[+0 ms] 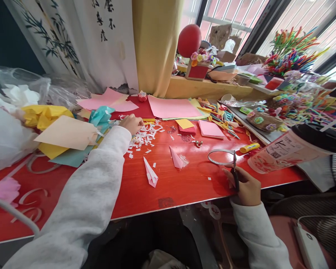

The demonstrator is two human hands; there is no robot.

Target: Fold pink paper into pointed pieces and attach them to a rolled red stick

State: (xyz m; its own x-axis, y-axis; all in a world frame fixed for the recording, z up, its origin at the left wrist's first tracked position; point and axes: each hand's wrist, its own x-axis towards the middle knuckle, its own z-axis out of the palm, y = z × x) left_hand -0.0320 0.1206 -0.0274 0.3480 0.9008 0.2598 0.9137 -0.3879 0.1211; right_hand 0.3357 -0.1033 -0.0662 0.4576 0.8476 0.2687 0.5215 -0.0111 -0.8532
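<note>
Black tool [235,179] sits in the right hand [248,186], right of the pink stack [211,130] and nearer the person. Grip is closed round the handle, narrow end up. Looks like scissors, but it's too edge-on to confirm. Pale loop [218,163] is at its upper end: thin, smooth, grey-white band. Can't tell if that's a curled strip or part of the tool.

Left hand [131,123] is well left of the stack, fingers curled down at the white scraps [147,134]. Fingertips hidden, so can't tell if it's pinching anything. Scraps are short, narrow bits, some curled, loosely heaped, with a few strays toward the stack.

Two folded pieces lie left of the stack, on its near side. Pink cone [176,158]: plain, smooth pink. White cone [151,175]: further left and nearer the person, white with pink, creased lengthwise. Both are long and slim, sharp tips facing away from the person.

Stack is square sheets, edges roughly aligned. Yellow square [184,123] just left of it, bells [198,144] just short of it, cup [285,149] well to its right.
</note>
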